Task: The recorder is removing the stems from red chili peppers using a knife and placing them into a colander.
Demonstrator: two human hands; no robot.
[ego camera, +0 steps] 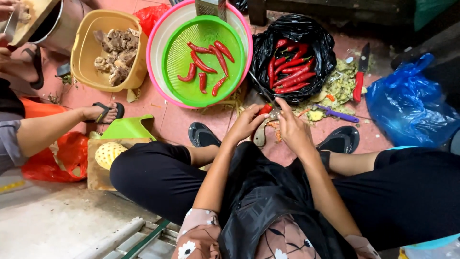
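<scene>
Head view: at frame centre, the left hand [247,123] pinches a glossy red chilli [266,109], fingers closed on it. Just right of it, the right hand [292,129] has its fingers curled around a knife [261,132] with a pale handle. Above, a crinkled black plastic bag [268,45] holds smooth red chillies; upper centre, a round green plastic sieve [177,62] carries more inside a pink-rimmed basin [152,43].

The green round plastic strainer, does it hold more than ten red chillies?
No, the green round plastic strainer holds only about seven red chillies, lying loose inside it.
</scene>
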